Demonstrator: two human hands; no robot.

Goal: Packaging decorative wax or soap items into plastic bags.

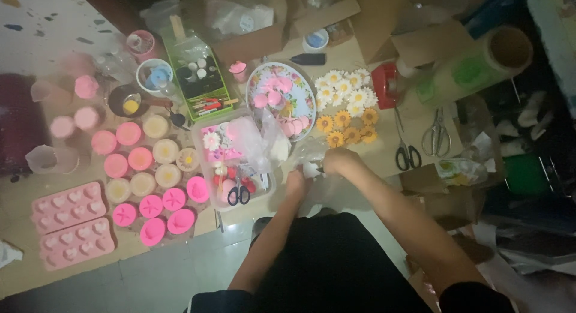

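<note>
Bag [309,152] of clear plastic held between both hands over the table [384,151]
Left hand [295,184] and right hand [339,161] pinch it shut-fingered; a small white piece [311,169] sits between their fingertips

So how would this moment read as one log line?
left hand and right hand: both on small white piece | beside: clear box, sunflowers

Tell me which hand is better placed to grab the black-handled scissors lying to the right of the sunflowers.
Probably the right hand: it sits nearer the black-handled scissors, while the left hand lies farther off on the other side.
</note>
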